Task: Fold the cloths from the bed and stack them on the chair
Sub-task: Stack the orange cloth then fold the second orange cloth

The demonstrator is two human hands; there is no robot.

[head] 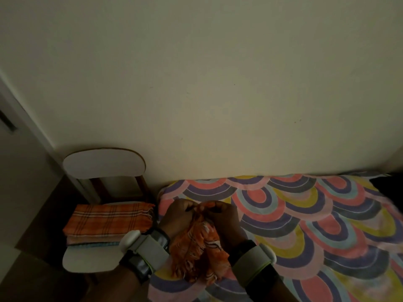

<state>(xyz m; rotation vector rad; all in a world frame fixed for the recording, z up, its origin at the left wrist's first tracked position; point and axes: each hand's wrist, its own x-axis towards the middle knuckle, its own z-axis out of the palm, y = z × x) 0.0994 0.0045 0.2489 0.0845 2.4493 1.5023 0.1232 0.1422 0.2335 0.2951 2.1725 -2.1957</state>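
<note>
An orange fringed cloth (197, 251) hangs bunched over the bed (305, 225), which wears a sheet of coloured arches. My left hand (178, 216) and my right hand (222, 216) are side by side above the bed's left end, each pinching the cloth's top edge. The cloth's lower part lies crumpled on the sheet between my wrists. Left of the bed stands a white chair (87, 260) bearing a stack of folded cloths (106, 225), an orange checked one on top and a pale blue one at the bottom.
A plain cream wall (218, 94) rises right behind the bed and chair. A grey door and its frame (19, 149) stand at the far left. Both wrists wear banded devices.
</note>
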